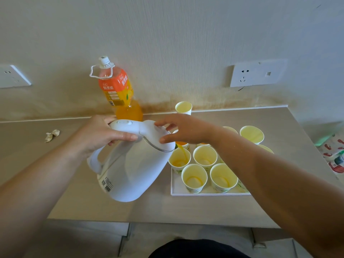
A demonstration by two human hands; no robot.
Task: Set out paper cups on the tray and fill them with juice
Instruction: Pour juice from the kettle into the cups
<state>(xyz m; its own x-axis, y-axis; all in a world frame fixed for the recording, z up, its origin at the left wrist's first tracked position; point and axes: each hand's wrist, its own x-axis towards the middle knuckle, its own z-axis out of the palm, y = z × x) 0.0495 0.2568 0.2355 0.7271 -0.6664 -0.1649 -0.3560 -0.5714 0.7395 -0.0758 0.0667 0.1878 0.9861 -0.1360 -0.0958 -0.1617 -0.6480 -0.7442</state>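
The left hand (pixel 104 135) is gripping the handle of the white kettle (pixel 134 170), fingers curled round it, and is tilting the spout toward 3 o'clock. A thin stream of orange juice (pixel 183 151) is falling into a paper cup (pixel 179 161) at the 9 o'clock edge of the tray (pixel 204 194). The tray is sitting on the counter (pixel 149 207) at 3 o'clock of the kettle and is holding several more cups. The right hand (pixel 186 131) is resting spread fingertips on the kettle's lid, grasping nothing. The juice bottle (pixel 116 88) is standing at 12 o'clock of the kettle, by the wall, and a lone cup (pixel 183 108) is standing off the tray at its 12 o'clock.
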